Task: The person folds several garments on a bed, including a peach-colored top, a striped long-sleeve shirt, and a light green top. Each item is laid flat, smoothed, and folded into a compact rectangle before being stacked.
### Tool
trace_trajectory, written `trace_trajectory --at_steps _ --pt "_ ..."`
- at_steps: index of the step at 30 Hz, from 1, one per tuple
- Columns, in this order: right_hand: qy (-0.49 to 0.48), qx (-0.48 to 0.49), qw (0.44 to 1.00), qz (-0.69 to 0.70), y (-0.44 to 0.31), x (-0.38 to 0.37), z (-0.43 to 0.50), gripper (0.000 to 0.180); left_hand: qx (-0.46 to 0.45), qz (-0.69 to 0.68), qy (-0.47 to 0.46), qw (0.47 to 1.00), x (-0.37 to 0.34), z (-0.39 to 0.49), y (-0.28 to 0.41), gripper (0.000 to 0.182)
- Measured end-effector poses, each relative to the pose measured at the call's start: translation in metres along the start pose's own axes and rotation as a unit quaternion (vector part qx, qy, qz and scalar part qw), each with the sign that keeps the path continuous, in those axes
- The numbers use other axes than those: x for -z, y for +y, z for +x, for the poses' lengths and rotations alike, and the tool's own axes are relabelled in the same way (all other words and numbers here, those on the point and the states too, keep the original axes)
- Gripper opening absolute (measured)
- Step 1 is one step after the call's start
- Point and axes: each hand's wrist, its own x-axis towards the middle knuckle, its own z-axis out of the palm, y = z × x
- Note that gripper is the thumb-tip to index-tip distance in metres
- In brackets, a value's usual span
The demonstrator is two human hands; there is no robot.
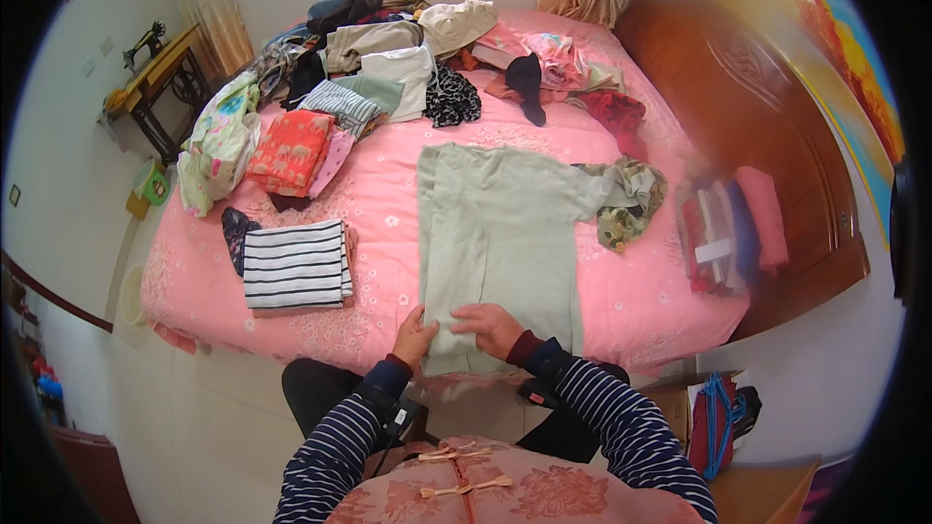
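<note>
A pale green long-sleeved top (510, 233) lies on the pink bedspread (386, 189) before me. Its left part is folded inward over the body, while the right sleeve reaches out towards a camouflage-patterned cloth (622, 222). My left hand (416, 338) is at the lower left edge of the top; whether its fingers pinch the fabric is not clear. Resting on the lower part of the top is my right hand (486, 327), fingers apart and pointing left. To the left sits a folded black-and-white striped garment (295, 266), with a dark patterned cloth (237, 236) beside it.
Heaped clothes (375, 44) cover the bed's far side. A folded red elephant-print cloth (291, 149) lies at the left. Near the wooden headboard (735, 102) is a blurred stack of folded items (710, 240). Blue hangers (717, 422) stand at lower right, a sewing machine (145, 44) at upper left.
</note>
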Motion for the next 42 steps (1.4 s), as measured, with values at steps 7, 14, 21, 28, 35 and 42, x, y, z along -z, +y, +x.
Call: trace_trajectory --at_steps 7,14,21,28,35,42 --pt "0.042 -0.070 0.995 0.060 0.024 0.002 0.004 0.036 0.105 0.133 0.018 0.985 0.024 -0.026 -0.011 0.047" --pt "0.006 -0.166 0.985 -0.042 0.041 0.002 0.039 0.021 -0.010 0.231 -0.026 0.972 0.023 -0.027 -0.017 0.035" --pt "0.096 -0.196 0.974 -0.052 0.096 0.031 0.121 0.016 -0.040 0.398 0.121 0.909 0.029 -0.041 -0.004 0.045" --pt "0.143 -0.210 0.961 -0.110 0.164 0.040 0.230 0.018 0.079 0.371 0.018 0.925 0.042 -0.036 -0.010 0.041" --pt "0.035 -0.245 0.931 -0.268 0.197 0.035 0.274 0.026 0.225 0.277 -0.078 0.931 0.037 -0.028 0.025 0.041" --pt "-0.022 -0.200 0.925 -0.322 0.199 0.044 0.298 0.016 0.256 0.285 -0.170 0.908 0.046 -0.019 0.035 0.042"
